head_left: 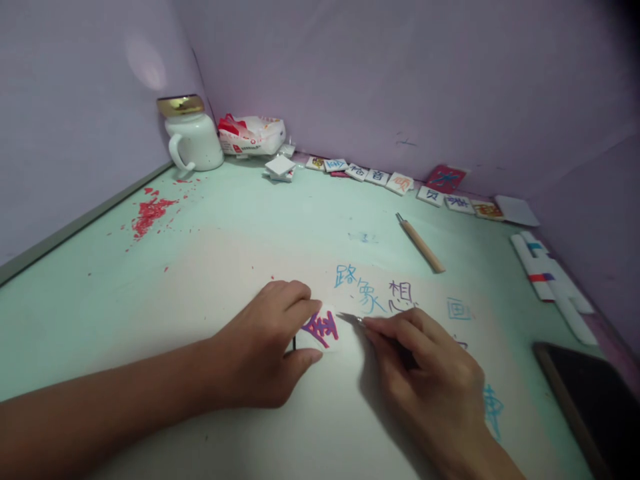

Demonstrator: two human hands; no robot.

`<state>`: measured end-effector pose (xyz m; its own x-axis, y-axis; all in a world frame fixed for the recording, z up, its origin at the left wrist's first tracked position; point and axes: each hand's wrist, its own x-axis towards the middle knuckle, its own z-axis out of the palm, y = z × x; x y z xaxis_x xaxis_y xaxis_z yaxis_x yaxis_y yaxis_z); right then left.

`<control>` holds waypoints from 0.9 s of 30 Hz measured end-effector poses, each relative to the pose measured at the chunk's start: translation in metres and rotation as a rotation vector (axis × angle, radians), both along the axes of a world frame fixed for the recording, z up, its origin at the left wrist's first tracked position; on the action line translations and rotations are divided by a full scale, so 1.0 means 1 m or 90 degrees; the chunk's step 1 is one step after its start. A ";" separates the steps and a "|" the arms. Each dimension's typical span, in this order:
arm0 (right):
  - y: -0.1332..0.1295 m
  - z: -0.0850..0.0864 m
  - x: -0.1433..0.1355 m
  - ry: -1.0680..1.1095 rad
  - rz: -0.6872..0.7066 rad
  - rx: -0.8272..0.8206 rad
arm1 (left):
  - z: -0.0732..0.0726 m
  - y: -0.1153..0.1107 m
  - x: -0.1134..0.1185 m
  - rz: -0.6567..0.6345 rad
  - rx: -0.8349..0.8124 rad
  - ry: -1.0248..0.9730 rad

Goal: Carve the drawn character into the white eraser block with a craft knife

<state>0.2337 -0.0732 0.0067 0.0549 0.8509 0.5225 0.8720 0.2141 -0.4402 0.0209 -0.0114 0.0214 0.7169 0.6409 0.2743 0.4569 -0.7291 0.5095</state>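
Currently, your left hand (270, 343) holds the white tile (326, 328) flat on the table (240, 433) in front of you, thumb and forefinger pinching its opposite edges. Your right hand (433, 373) pinches a thin pointed tool (354, 319) between thumb and fingers; its tip is at the tile's upper right, contact not discernible. A wooden-handled tool (423, 247) lies beyond. Red shavings (151, 217) lie near the white mug (199, 141).

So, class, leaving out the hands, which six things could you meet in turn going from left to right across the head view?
Red shavings → white-and-red packet → white tile with a purple-red character → thin blade → wooden-handled tool → dark flat slab.
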 end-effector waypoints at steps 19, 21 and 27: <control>-0.004 0.001 -0.003 -0.043 0.033 0.011 | -0.004 0.001 -0.001 -0.012 0.006 -0.017; -0.003 0.001 -0.003 -0.048 0.030 0.012 | -0.004 0.001 -0.002 -0.009 0.011 -0.020; 0.002 -0.001 -0.003 -0.058 0.000 0.015 | -0.003 0.000 -0.001 -0.010 0.013 -0.016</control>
<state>0.2310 -0.0713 0.0059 0.0063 0.8386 0.5447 0.9086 0.2228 -0.3534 0.0197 -0.0110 0.0183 0.7197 0.6232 0.3060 0.4317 -0.7469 0.5057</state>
